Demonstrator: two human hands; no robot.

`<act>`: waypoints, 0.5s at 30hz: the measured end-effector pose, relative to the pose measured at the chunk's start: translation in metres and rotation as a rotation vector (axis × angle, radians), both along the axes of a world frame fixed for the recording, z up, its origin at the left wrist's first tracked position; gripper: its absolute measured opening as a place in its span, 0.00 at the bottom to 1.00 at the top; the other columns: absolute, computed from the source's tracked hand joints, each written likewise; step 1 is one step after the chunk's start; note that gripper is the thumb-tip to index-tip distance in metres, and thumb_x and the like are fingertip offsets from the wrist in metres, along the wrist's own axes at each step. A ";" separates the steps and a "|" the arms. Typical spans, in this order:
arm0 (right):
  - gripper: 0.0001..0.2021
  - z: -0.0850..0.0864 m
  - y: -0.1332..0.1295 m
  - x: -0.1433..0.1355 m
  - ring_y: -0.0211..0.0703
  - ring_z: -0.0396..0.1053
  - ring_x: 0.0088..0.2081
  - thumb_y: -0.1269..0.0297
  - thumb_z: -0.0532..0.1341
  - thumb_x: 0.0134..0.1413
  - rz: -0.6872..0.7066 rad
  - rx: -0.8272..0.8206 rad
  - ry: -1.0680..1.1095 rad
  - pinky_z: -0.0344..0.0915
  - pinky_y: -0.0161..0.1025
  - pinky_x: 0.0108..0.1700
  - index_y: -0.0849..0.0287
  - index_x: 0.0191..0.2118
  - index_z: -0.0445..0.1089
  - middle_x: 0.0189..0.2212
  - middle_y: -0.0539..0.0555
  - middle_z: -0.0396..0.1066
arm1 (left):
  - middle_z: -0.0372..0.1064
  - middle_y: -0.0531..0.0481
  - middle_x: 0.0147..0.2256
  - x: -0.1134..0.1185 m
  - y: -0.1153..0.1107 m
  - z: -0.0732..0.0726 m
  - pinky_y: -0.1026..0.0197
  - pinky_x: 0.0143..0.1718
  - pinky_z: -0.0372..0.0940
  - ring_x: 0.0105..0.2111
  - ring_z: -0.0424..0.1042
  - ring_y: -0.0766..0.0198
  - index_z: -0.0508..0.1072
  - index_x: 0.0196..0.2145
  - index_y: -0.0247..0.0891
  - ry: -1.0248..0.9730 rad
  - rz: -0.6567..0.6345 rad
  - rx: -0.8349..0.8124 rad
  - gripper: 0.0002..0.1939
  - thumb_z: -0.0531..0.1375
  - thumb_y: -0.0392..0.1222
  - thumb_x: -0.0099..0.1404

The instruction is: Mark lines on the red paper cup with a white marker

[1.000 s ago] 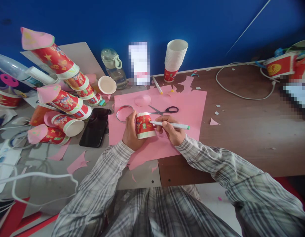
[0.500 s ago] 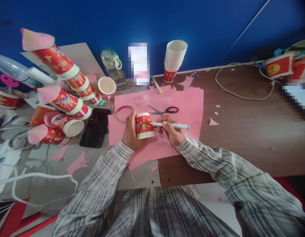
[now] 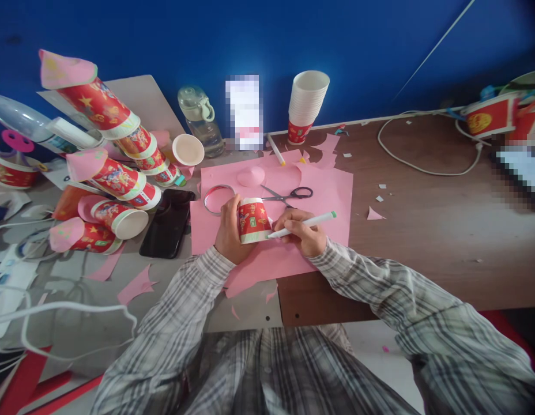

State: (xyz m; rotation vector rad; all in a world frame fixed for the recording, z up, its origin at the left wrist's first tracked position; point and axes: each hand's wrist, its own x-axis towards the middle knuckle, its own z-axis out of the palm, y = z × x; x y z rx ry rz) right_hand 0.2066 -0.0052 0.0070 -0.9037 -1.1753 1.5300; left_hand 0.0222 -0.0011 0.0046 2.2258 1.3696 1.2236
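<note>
A red patterned paper cup [image 3: 252, 221] is gripped from its left side by my left hand [image 3: 231, 235]. Green strokes mark the white band along its lower edge. My right hand [image 3: 305, 231] pinches a white marker with a green end [image 3: 313, 220], its tip at the cup's lower right edge. Both hands are over pink paper [image 3: 328, 202]. Just behind them lie black-handled scissors [image 3: 289, 195], a roll of tape [image 3: 218, 200] and a pink paper cone [image 3: 251, 176].
Left stand cup rockets with pink tops [image 3: 98, 109], near a black phone [image 3: 164, 223]. At the back are a water bottle [image 3: 201, 122], a lit phone screen [image 3: 244, 112] and stacked paper cups [image 3: 308, 106]. A white cable [image 3: 427, 171] and paper scraps lie on the right.
The marker tip has gone from the cup's patterned side down to its lower right edge, and the marker now tilts more steeply. The left hand and cup have barely moved.
</note>
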 end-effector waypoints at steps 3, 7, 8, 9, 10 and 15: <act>0.12 -0.001 0.001 0.000 0.38 0.59 0.15 0.57 0.59 0.44 0.008 -0.017 0.001 0.51 0.34 0.17 0.63 0.25 0.70 0.13 0.50 0.64 | 0.55 0.36 0.50 0.000 0.000 0.001 0.42 0.52 0.63 0.51 0.59 0.50 0.42 0.58 0.36 -0.003 -0.004 -0.010 0.42 0.61 0.52 0.55; 0.12 0.001 0.004 -0.002 0.36 0.58 0.15 0.57 0.59 0.45 -0.064 -0.047 0.097 0.50 0.33 0.17 0.62 0.26 0.68 0.14 0.50 0.64 | 0.54 0.35 0.51 -0.001 0.000 0.000 0.43 0.53 0.62 0.51 0.58 0.50 0.42 0.59 0.34 0.005 -0.013 -0.004 0.44 0.61 0.52 0.54; 0.11 0.002 0.005 -0.003 0.36 0.58 0.16 0.58 0.59 0.45 -0.083 -0.047 0.124 0.51 0.33 0.17 0.62 0.26 0.68 0.14 0.50 0.64 | 0.54 0.35 0.51 -0.002 0.000 -0.001 0.43 0.53 0.62 0.51 0.58 0.50 0.42 0.59 0.34 0.007 -0.017 -0.004 0.44 0.61 0.52 0.54; 0.11 0.003 0.006 -0.004 0.36 0.59 0.16 0.58 0.60 0.45 -0.097 -0.040 0.142 0.53 0.33 0.18 0.62 0.26 0.68 0.15 0.50 0.65 | 0.54 0.35 0.51 -0.002 0.000 -0.002 0.43 0.53 0.62 0.52 0.58 0.50 0.42 0.59 0.34 0.009 -0.018 -0.005 0.44 0.61 0.51 0.54; 0.10 0.003 0.006 -0.005 0.37 0.61 0.17 0.58 0.60 0.45 -0.104 -0.029 0.147 0.55 0.34 0.19 0.62 0.27 0.68 0.16 0.50 0.66 | 0.54 0.35 0.51 -0.002 0.000 -0.002 0.42 0.53 0.62 0.52 0.58 0.50 0.42 0.59 0.34 0.008 -0.018 -0.006 0.44 0.61 0.51 0.54; 0.11 0.000 0.006 -0.007 0.39 0.63 0.21 0.59 0.61 0.46 -0.127 0.019 0.103 0.60 0.37 0.23 0.61 0.32 0.68 0.19 0.51 0.68 | 0.54 0.36 0.51 -0.002 0.000 -0.002 0.41 0.52 0.62 0.52 0.58 0.49 0.41 0.59 0.37 0.005 -0.011 -0.016 0.44 0.61 0.51 0.54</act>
